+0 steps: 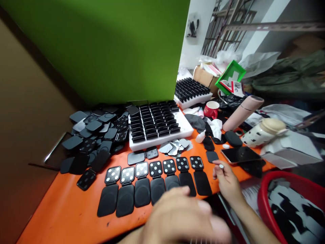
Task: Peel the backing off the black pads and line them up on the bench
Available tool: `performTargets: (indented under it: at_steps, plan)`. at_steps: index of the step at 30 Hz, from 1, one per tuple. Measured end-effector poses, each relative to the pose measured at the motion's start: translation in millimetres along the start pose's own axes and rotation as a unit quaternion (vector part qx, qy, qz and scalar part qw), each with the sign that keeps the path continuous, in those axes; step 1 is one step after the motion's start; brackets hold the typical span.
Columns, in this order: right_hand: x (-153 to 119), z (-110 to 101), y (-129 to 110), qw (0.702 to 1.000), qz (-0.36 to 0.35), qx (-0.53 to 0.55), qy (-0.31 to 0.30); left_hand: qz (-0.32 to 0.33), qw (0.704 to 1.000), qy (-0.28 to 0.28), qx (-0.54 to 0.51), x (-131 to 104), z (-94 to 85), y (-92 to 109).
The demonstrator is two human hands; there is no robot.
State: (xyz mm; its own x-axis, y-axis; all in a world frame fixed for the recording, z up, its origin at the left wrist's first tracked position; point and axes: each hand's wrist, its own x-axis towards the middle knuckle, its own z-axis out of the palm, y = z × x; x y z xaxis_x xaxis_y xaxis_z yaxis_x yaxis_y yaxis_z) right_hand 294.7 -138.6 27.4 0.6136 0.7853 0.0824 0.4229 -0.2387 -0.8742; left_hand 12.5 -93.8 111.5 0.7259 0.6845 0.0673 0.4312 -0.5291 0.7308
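Seven unfolded black cases lie in a row on the orange table; each has a square part with pale round dots, such as the rightmost square [196, 163], above a plain black flap [202, 183]. My left hand [185, 217] is large and blurred in the foreground, over the lower edge of the row, its fingertips partly smeared by motion. Right of the row, my right hand [227, 179] has its fingers curled, with a small pale disc [221, 166] at the thumb and fingertips. Grey plates [175, 147] are scattered behind the row.
Black cases [93, 125] are heaped at the left. A white foam tray [186, 125] holds upright black pieces. On the right are a phone [241, 154], a red mug [211, 109], a pink bottle [242, 113], a cream bottle [264, 132] and a red basin [264, 200]. A green panel [122, 51] stands behind.
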Motion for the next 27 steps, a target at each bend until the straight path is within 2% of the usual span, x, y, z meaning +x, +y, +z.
performTargets:
  at_steps: [1,2,3,5,6,9,11,18,23,27]
  plan:
    - [0,-1,0,1.0,-0.004,-0.01,-0.004,0.034,0.999,-0.01,-0.002,14,-3.0,-5]
    - [0,-1,0,1.0,-0.008,-0.023,-0.007,0.104,0.994,-0.042,0.007,30,-6.5,-14]
    - [0,-2,-1,0.999,-0.01,-0.038,-0.01,0.101,0.994,-0.037,0.034,45,-10.1,-26]
    - [-1,-2,-4,0.998,-0.014,-0.061,-0.015,0.041,0.989,-0.004,0.142,72,-16.8,-56]
    - [-1,-1,-5,0.998,-0.016,-0.064,-0.017,0.004,0.977,0.003,0.215,82,-19.4,-71]
    - [-4,2,-11,0.997,-0.02,-0.064,-0.025,-0.029,0.961,0.0,0.277,103,-23.1,-109]
    - [-5,5,-13,0.997,-0.021,-0.07,-0.033,-0.033,0.953,-0.018,0.301,111,-22.2,-123]
    - [-4,4,-20,0.994,-0.035,-0.093,-0.034,-0.022,0.928,-0.095,0.36,125,-16.7,-133]
    - [-5,3,-19,0.994,-0.031,-0.099,-0.042,-0.001,0.918,-0.127,0.377,123,-29.3,-134]
    - [-7,8,-15,0.995,-0.027,-0.085,-0.042,-0.012,0.909,-0.152,0.387,120,-36.1,-137]
